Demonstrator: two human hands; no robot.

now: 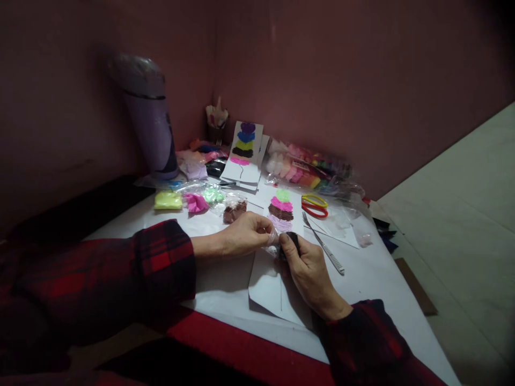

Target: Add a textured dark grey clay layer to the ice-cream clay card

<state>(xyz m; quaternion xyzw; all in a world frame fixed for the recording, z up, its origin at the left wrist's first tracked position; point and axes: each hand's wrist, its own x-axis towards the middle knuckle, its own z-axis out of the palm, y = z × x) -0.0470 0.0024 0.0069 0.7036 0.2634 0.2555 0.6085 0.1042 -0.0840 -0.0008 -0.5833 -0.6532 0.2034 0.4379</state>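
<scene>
My left hand pinches a small clear plastic bag at its edge. My right hand grips a dark lump of clay at the same bag, thumb on top. Both hands hover over a white card on the table. On that card's far end are stacked bands of clay: green, pink, brown and pale lilac. A metal fork lies just right of my right hand.
Small bags of yellow, pink, green and brown clay lie at the left. A second clay picture leans at the back, beside a purple container. A packet of coloured clay and red-yellow scissors handles sit at the right.
</scene>
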